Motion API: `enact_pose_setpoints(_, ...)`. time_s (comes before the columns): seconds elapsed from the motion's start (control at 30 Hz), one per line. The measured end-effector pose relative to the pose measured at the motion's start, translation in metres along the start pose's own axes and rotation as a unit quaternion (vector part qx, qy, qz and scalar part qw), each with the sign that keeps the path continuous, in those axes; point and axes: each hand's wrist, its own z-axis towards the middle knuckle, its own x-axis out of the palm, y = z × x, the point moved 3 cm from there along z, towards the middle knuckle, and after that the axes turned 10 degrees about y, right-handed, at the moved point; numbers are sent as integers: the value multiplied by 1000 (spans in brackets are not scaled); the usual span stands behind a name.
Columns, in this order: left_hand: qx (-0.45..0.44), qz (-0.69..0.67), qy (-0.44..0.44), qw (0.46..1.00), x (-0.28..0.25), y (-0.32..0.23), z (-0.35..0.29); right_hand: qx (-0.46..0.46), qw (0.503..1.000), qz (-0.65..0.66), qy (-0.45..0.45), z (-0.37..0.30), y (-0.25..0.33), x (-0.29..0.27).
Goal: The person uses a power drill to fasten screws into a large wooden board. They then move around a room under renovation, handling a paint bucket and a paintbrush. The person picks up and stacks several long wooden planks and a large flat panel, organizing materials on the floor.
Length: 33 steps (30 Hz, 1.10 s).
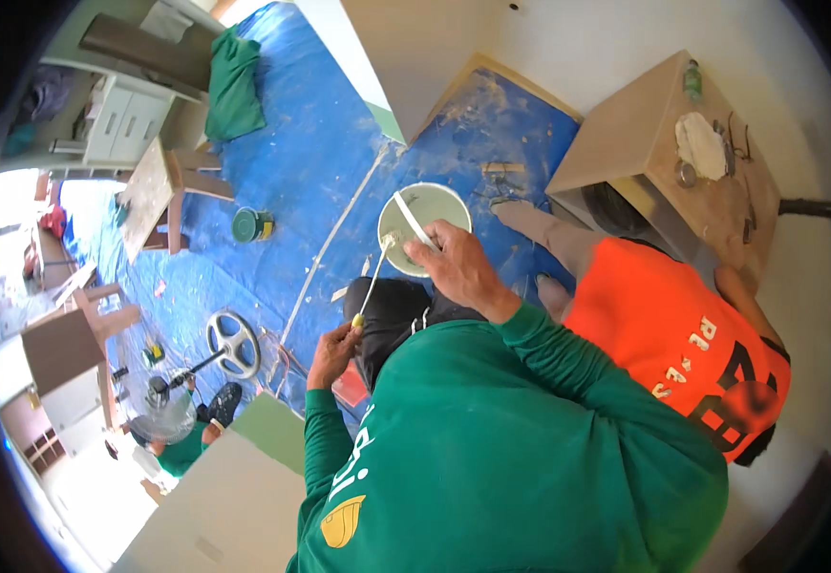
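My left hand (333,350) grips the yellow handle of a thin tool (375,275) whose pale tip reaches the left rim of a white bucket (446,204). The bucket holds pale greenish-white paint and hangs above the blue tarp. My right hand (454,268) is closed on the bucket's near rim, where a flat white strip (410,216) crosses the opening. Both arms wear green long sleeves. Dark trousers show just below the bucket.
Another person in an orange shirt (683,344) stands close on my right. Beside them is a beige cabinet (626,134) topped with small items. On the blue tarp (310,153) sit a green can (252,224), a pedestal fan (196,377), wooden stools (162,191) and a green cloth (234,86).
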Motion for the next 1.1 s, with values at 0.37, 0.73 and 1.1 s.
enact_pose_setpoints(0.37, 66, 118, 151, 979, -53, -102, 133, 83, 982, 34, -167, 35, -2, -64)
enact_pose_setpoints(0.73, 115, 245, 296, 916, -43, -191, 253, 136, 920, 90, -356, 22, -12, -111)
enact_pose_setpoints(1.1, 59, 369, 311, 874, 19, -242, 316, 139, 897, 208, -363, 41, -108, -158)
